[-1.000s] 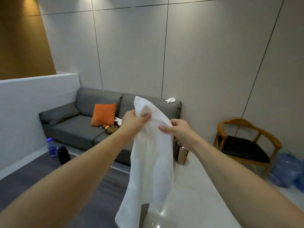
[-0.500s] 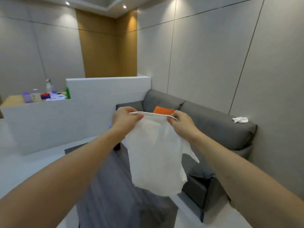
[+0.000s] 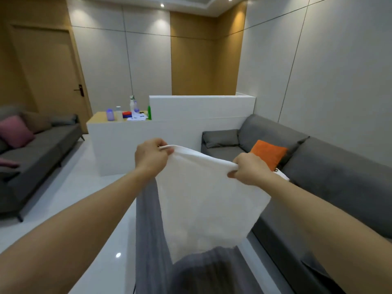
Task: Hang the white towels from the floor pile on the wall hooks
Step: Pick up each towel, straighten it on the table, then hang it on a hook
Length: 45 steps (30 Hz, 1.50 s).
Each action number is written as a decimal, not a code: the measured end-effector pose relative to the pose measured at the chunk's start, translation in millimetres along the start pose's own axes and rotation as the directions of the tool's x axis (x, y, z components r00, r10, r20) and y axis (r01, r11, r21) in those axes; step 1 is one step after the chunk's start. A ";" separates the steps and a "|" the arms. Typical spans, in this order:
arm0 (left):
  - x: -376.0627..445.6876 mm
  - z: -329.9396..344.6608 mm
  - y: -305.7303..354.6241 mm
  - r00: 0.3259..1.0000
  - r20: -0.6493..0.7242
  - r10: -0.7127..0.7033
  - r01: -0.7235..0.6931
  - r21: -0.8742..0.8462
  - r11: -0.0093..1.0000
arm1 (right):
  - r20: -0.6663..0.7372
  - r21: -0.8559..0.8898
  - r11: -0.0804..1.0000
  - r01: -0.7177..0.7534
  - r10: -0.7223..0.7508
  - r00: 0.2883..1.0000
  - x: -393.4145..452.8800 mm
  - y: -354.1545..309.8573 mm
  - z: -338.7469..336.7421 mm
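Note:
A white towel (image 3: 205, 204) hangs spread out in front of me at chest height. My left hand (image 3: 150, 157) pinches its upper left corner. Its upper right corner is gripped by my right hand (image 3: 249, 169). The top edge runs taut between the two hands and the cloth drops freely below them. No wall hooks and no floor pile show in this view.
A grey sofa (image 3: 331, 172) with an orange cushion (image 3: 269, 153) runs along the right wall. A white partition counter (image 3: 169, 134) with bottles stands ahead. Another grey sofa (image 3: 31, 153) with a pink cushion is at the left, a door (image 3: 53, 71) behind it. A grey rug (image 3: 152, 251) lies underfoot.
The view has swung left, from the right wall and wooden chair toward the counter and door. My hands have moved apart and spread the towel's top edge wide.

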<state>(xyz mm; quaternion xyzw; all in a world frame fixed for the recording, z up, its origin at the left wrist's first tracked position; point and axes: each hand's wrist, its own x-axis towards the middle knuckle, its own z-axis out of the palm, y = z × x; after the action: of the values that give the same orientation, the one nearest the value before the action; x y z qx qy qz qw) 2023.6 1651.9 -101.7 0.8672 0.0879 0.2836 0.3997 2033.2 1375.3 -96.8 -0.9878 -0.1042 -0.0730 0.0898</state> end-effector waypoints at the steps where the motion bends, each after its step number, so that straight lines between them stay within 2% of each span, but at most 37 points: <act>1: 14.6 7.0 -9.2 1.000 0.009 0.002 -0.003 0.045 0.999 | -0.015 -0.013 1.000 -0.004 0.004 1.000 20.5 -3.6 7.9; 6: 99.7 24.7 -49.0 1.000 -0.018 -0.024 0.027 0.195 0.980 | -0.068 -0.016 0.999 -0.032 0.030 0.997 128.7 -25.7 35.9; 10: 179.6 14.2 -57.9 0.991 -0.131 -0.016 0.046 0.235 0.971 | -0.166 0.037 0.999 -0.029 0.035 0.986 210.8 -43.3 25.7; 16: 258.1 -8.6 -47.2 0.976 -0.214 0.039 0.035 0.332 0.943 | -0.316 0.138 0.988 0.076 -0.029 0.948 282.7 -59.0 -4.0; 21: 263.2 -17.9 -28.8 0.960 -0.267 0.080 0.009 0.317 0.948 | -0.429 0.157 0.978 0.141 -0.061 0.901 298.3 -60.5 -19.8; 27: 207.6 -9.1 -22.7 0.945 -0.323 0.047 0.059 0.310 0.949 | -0.423 0.185 0.959 0.214 -0.119 0.898 271.2 -37.1 -14.0; 34: 78.8 34.1 -27.7 0.934 -0.334 -0.125 0.238 0.323 0.916 | -0.268 0.223 0.948 0.228 -0.165 0.949 199.6 17.8 46.9; 38: -6.3 67.7 -56.9 0.926 -0.284 -0.248 0.339 0.341 0.877 | -0.101 0.289 0.939 0.186 -0.164 0.981 142.3 52.6 104.0; 43: -110.0 108.7 -96.2 0.900 -0.097 -0.425 0.423 0.427 0.799 | 0.157 0.332 0.942 0.057 -0.115 0.981 59.7 94.3 185.6; 45: -145.4 121.2 -113.4 0.848 0.039 -0.529 0.435 0.519 0.736 | 0.283 0.295 0.955 0.015 -0.102 0.954 28.5 112.0 218.7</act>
<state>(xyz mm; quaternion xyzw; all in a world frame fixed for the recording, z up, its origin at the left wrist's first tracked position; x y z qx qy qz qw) 1980.3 1594.3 -310.2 0.9088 0.3420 0.0567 0.2321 2112.7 1315.2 -323.2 -0.9602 -0.1556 0.0887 0.2145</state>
